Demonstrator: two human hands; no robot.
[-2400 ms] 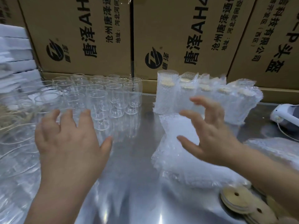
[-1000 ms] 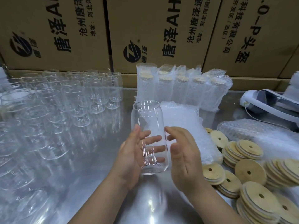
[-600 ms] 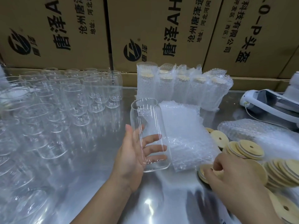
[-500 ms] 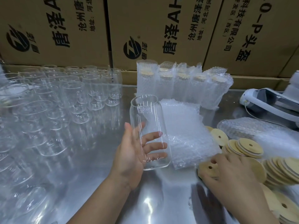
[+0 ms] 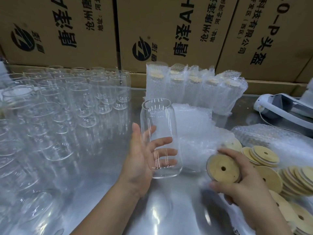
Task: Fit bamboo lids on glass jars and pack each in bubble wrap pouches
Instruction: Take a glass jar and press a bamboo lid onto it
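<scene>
Cardboard boxes (image 5: 169, 31) back the steel tabletop (image 5: 105, 184); along its far edge several pouched jars (image 5: 194, 89) stand finished, and dozens of bare jars (image 5: 67, 99) wait toward its left edge. My left hand (image 5: 140, 160) curls round one open jar (image 5: 157, 119) mid-table; my right hand (image 5: 240, 185) pinches a bamboo lid (image 5: 222, 168), not yet fitted.

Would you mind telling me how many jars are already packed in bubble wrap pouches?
5 in the front row before the cardboard boxes: leftmost wrapped jar, second, third, fourth, rightmost; more may be hidden behind them.
</scene>
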